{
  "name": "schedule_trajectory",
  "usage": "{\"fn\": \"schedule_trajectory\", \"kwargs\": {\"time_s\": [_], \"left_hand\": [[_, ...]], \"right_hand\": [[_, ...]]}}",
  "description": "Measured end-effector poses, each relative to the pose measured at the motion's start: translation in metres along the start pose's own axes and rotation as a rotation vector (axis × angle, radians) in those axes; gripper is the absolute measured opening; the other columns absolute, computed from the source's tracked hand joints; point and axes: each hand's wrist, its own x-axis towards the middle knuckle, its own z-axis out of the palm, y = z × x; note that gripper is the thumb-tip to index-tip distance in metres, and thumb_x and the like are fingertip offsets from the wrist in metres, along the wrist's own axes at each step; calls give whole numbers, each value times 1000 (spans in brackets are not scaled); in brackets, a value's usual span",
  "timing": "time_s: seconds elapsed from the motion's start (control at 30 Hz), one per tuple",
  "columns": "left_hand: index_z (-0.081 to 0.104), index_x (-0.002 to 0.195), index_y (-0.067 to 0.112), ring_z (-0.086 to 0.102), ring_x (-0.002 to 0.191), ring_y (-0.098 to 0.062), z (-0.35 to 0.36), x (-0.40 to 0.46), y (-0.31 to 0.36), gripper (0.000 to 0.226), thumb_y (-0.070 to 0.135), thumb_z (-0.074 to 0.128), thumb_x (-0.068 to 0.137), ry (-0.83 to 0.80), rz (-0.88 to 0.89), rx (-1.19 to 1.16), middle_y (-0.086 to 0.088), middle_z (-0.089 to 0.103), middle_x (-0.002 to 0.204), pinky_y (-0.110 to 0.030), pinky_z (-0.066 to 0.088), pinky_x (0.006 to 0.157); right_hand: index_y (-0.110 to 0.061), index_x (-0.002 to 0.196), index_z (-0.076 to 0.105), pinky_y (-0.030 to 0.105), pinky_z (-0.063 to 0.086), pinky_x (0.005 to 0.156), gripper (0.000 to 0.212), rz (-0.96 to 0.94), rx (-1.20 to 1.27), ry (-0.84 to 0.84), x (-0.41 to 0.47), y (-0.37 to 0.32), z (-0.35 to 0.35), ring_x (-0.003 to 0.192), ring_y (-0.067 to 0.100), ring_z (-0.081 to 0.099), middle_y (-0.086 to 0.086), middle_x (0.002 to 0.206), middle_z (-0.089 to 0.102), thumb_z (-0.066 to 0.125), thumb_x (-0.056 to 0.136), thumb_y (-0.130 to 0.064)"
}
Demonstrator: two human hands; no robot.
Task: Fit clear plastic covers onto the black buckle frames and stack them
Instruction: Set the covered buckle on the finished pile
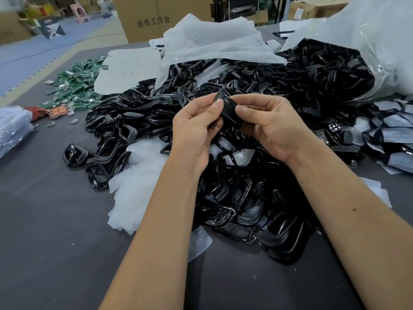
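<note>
Both hands, left (196,128) and right (270,126), pinch one buckle frame (226,106) (above the heap).

You face dark grey worktable (44,209); blue foam-mat floor (33,57) behind left, big cardboard box (156,19) beyond.

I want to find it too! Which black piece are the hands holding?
Start at the big heap of black frames covering the grey table. Above its middle, the left hand and right hand meet. The black frame pinched between their fingertips is the only one lifted off the heap.
</note>
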Motion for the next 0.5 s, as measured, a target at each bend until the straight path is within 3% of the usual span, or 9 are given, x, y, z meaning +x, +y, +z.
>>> {"fn": "schedule_trajectory", "kwargs": {"time_s": [0.23,0.3,0.4,0.5], "left_hand": [[80,85,20,70,83,-14,6,-8,0,23,2,69,91,-162,17,-30,-2,77,89,-26,56,74],[79,87,20,71,83,-14,10,-9,-1,21,3,69,92,-178,28,25,-2,78,89,-26,56,77],[80,85,23,72,79,-13,23,-12,-5,22,3,72,91,-227,52,127,-3,78,86,-24,56,73],[79,87,22,71,80,-14,50,-12,-13,21,1,76,88,-304,96,270,-4,77,87,-23,55,72]], "right_hand": [[-7,102,82,39,61,93,24,2,-2,-94,-12,-18,-16,103,28,75,14,106,79,72,81,-2],[-10,102,82,40,62,93,25,2,-98,-77,-20,-26,-23,100,28,76,15,105,79,75,79,-3],[-12,99,82,29,62,80,26,-16,-303,-41,-34,-46,-38,89,21,77,12,95,80,78,79,4],[-9,100,80,30,62,83,30,-77,-589,30,-52,-74,-62,88,23,77,13,94,80,79,80,13]]}}
